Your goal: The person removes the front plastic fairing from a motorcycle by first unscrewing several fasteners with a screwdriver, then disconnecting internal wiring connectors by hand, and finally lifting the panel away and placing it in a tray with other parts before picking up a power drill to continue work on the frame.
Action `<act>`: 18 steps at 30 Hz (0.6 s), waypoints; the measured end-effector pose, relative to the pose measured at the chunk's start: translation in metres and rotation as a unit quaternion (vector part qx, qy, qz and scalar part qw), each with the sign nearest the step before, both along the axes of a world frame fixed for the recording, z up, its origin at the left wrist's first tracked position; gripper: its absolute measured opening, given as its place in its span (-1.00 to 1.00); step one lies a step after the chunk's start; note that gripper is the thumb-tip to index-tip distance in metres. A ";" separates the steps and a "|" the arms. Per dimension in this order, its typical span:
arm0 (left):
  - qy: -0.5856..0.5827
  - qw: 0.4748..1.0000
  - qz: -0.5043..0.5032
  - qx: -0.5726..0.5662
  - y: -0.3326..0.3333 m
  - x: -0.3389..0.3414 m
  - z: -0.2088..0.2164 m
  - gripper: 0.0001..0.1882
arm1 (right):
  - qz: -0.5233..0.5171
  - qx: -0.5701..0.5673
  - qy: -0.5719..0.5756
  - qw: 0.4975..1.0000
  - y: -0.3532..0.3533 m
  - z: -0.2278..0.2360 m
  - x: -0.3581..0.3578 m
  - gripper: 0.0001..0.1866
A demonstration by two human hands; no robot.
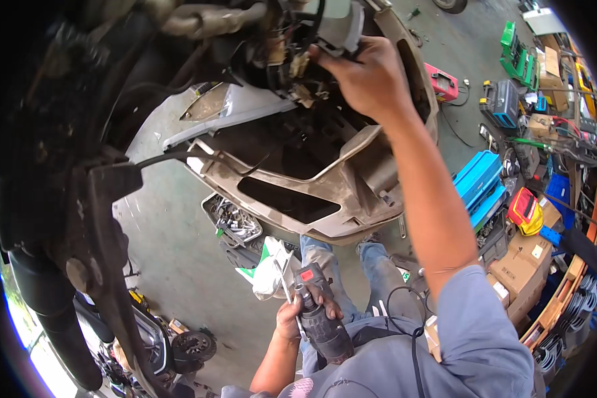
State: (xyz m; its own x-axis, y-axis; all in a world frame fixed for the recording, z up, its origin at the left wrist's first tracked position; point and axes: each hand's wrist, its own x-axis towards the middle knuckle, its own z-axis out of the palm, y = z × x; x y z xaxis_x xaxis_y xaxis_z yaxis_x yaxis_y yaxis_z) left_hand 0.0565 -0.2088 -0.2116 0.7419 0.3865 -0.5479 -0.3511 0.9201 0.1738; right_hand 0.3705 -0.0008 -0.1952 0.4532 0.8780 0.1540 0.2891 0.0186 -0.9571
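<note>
My left hand [289,321] is closed around a black cordless impact wrench [329,337] with a red-marked battery end, held low against my body. A slim metal wrench [286,282] stands upright in the same grip. My right hand [371,76] is raised and closed at the lower edge of a grey curved plastic piece [341,30], some of its fingers hidden behind it. Beside its thumb hang wires and connectors [298,66]. Below is a large dusty beige body panel [288,174] with wide openings.
An open case of sockets [232,219] and a white-and-green bag [272,268] lie below the panel. Dark vehicle parts [66,179] fill the left. To the right are a blue toolbox [477,179], a red box [441,81] and cardboard boxes [521,265]. A wheel [194,348] shows lower left.
</note>
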 end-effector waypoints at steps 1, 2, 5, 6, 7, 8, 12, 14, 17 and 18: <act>-0.002 1.000 0.000 -0.005 0.000 0.000 0.000 -0.55 | 0.022 -0.013 0.003 1.000 0.001 -0.001 0.007 -0.74; -0.012 1.000 -0.003 -0.009 -0.001 -0.001 -0.002 -0.54 | 0.018 -0.083 -0.011 0.996 -0.001 0.008 0.010 -0.72; -0.016 1.000 -0.009 0.003 -0.002 -0.004 -0.007 -0.53 | 0.004 -0.091 0.036 0.995 0.000 0.006 0.007 -0.66; -0.030 1.000 -0.006 -0.005 -0.003 -0.005 -0.010 -0.53 | 0.001 -0.134 0.004 0.991 -0.001 0.014 0.009 -0.64; -0.033 0.999 -0.004 -0.003 -0.005 -0.006 -0.010 -0.53 | 0.016 -0.121 -0.008 0.992 0.000 0.012 0.010 -0.64; -0.035 0.999 -0.003 -0.001 -0.006 -0.008 -0.009 -0.53 | 0.030 -0.109 -0.020 0.993 0.001 0.009 0.011 -0.64; -0.024 1.000 -0.010 0.001 0.000 -0.010 -0.007 -0.54 | 0.055 -0.090 -0.016 0.994 0.004 0.008 0.015 -0.65; -0.023 1.000 -0.013 0.002 0.002 -0.009 -0.008 -0.54 | 0.043 -0.072 0.009 0.996 0.001 0.009 0.015 -0.67; -0.015 1.000 -0.020 0.002 0.006 -0.002 -0.007 -0.55 | -0.045 -0.076 0.117 0.989 -0.010 0.011 -0.001 -0.70; -0.008 1.000 -0.023 0.006 0.008 0.000 -0.006 -0.56 | -0.043 -0.063 0.118 0.990 -0.007 -0.005 -0.002 -0.72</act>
